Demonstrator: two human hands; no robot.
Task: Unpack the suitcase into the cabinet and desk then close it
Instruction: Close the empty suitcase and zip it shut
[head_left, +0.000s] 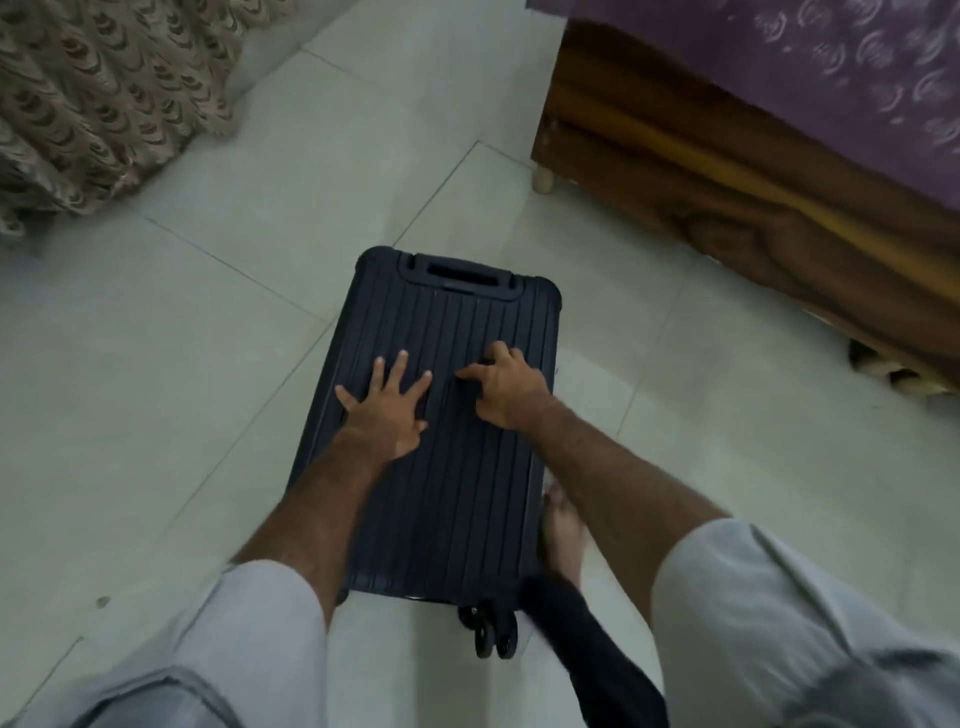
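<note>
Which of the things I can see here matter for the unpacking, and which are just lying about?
Part of the job:
suitcase, closed, flat on the floor
left hand, spread flat on its shell
right hand, fingers bent on the shell

Just there:
wooden bed frame
purple bedspread
patterned curtain

Suitcase (447, 415) dark navy, ribbed in lengthwise lines, black wheels (488, 636); floor (156, 364) pale grey-white tile; curtain (98, 98) beige with brown scallop pattern; bed frame (727, 197) brown wood grain; bedsheet (831, 57) purple with pale swirls; sleeves (753, 597) light grey.
</note>
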